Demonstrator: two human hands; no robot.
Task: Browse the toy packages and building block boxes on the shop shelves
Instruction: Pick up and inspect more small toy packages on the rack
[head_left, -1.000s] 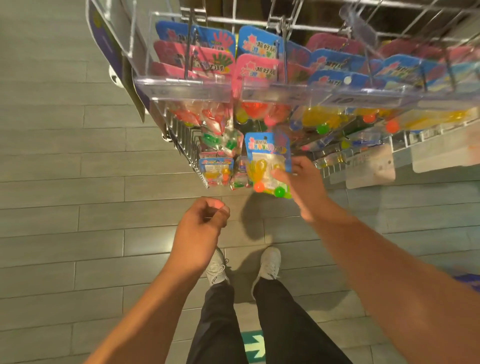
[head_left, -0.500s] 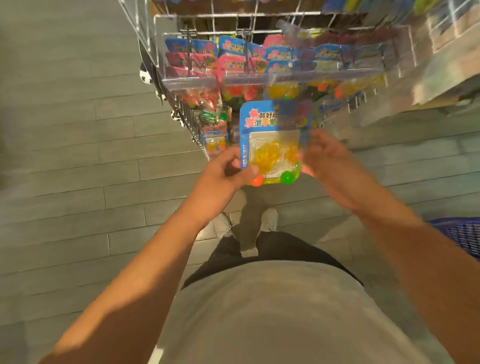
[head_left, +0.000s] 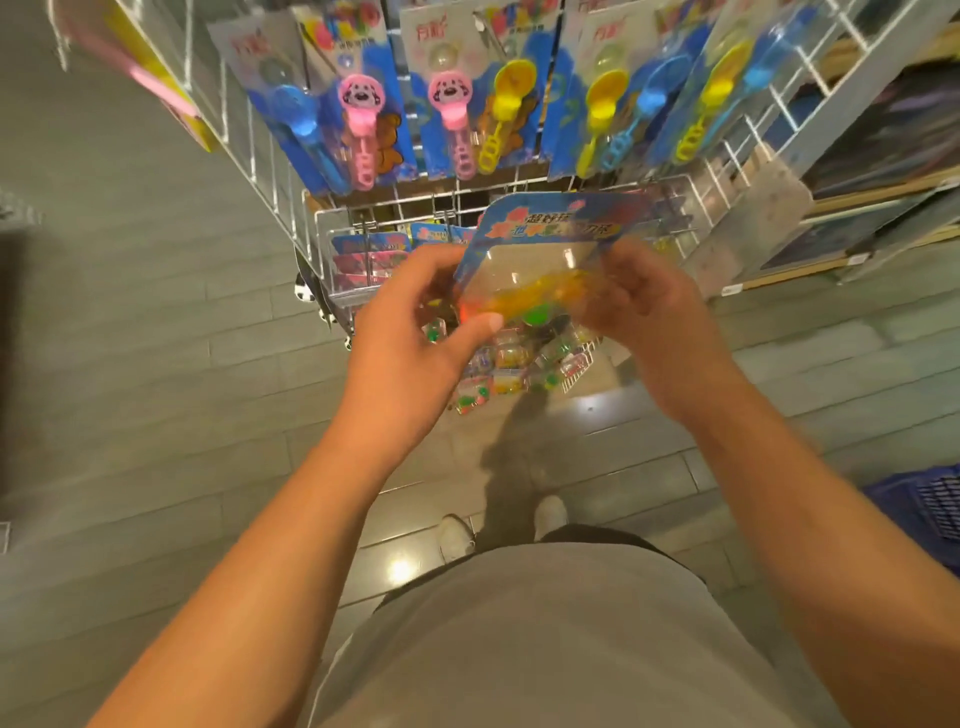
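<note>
Item: blister-pack toy (head_left: 545, 254), blue printed card with a clear plastic bubble over yellow contents and small orange and green balls. Location: held up in both hands, in front of the wire rack (head_left: 519, 202), below the hanging bubble-wand packs (head_left: 467, 104) at 12 o'clock.

Grip: left hand (head_left: 410, 338) holds the lower-left edge, thumb curled onto the bubble front; right hand (head_left: 644, 306) has its fingers curled round the right side. Pack tilted, top toward 1 o'clock.

Handling, judged: light; card stiff but bendable; bubble thin, slick, likely to dent under pressure. Best held by the card margins at 3 and 9 o'clock, not the bubble.
</note>
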